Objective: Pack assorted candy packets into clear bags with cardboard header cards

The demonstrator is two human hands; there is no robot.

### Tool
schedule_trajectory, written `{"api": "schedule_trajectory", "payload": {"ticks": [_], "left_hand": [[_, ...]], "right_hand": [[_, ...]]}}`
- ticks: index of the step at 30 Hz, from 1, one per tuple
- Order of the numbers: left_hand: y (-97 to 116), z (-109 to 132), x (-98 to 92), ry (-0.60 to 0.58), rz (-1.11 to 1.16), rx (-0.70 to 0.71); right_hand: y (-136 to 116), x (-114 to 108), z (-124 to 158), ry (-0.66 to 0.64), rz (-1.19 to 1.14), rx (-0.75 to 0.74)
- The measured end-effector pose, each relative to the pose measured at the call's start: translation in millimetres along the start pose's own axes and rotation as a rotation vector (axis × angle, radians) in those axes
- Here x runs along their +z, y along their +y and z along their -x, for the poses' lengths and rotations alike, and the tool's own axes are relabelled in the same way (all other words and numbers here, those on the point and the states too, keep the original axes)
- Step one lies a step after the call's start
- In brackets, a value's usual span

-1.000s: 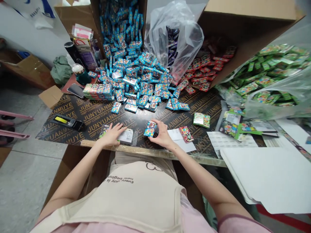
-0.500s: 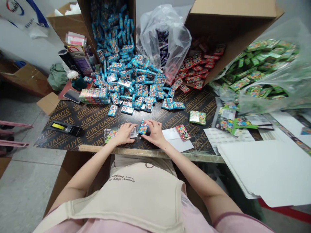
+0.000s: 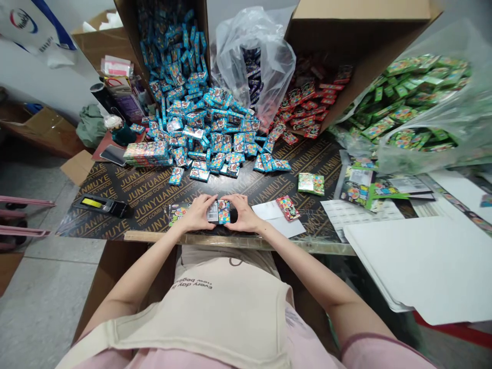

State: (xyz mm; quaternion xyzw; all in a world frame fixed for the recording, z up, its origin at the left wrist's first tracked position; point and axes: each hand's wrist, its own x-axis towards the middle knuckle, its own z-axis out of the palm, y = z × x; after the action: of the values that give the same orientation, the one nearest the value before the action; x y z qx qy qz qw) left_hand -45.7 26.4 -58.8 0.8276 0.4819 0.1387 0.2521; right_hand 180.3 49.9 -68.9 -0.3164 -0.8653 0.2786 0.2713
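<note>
Near the table's front edge, my right hand (image 3: pixel 243 214) grips a small blue printed box (image 3: pixel 223 211) between thumb and fingers. The box stands upright against the right end of a flat printed packet (image 3: pixel 177 212), whose white barcode panel shows. My left hand (image 3: pixel 197 213) lies across that packet, thumb and fingers curved round its barcode end and close to the box. Part of the packet is hidden under the left hand. To the right, a red box (image 3: pixel 287 208) rests on white paper (image 3: pixel 269 210), and a green box pair (image 3: pixel 311 183) sits farther back.
Blue boxes (image 3: pixel 200 123) spill from a carton behind. Red boxes (image 3: pixel 307 110) and bagged green boxes (image 3: pixel 407 110) are at right. A stacked block of boxes (image 3: pixel 146 154) and a tape dispenser (image 3: pixel 102 205) stand left. White sheets (image 3: pixel 423 261) overhang the front right edge.
My right hand has turned the blue box from tilted to straight and set it against the packet's barcode end. My left hand has shifted slightly right, closer to the box.
</note>
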Motion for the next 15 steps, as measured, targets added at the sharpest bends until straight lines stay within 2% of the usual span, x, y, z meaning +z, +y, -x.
{"api": "schedule_trajectory", "payload": {"ticks": [4, 8, 11, 13, 15], "left_hand": [[2.6, -1.5, 2.4, 0.041, 0.020, 0.008], [1.5, -5.2, 1.4, 0.096, 0.033, -0.052], [0.8, -11.1, 3.1, 0.094, 0.038, -0.032], [-0.4, -16.2, 6.2, 0.089, 0.026, -0.030], [-2.5, -21.3, 10.5, 0.082, -0.006, -0.065]], "right_hand": [[8.0, -3.0, -2.8, -0.025, -0.026, -0.020], [3.3, -1.4, 1.9, 0.173, 0.006, 0.155], [-2.1, -1.7, 1.9, 0.120, -0.077, 0.154], [1.7, -9.4, -9.0, 0.125, -0.081, 0.124], [15.2, -26.0, -33.9, 0.276, -0.016, 0.153]]}}
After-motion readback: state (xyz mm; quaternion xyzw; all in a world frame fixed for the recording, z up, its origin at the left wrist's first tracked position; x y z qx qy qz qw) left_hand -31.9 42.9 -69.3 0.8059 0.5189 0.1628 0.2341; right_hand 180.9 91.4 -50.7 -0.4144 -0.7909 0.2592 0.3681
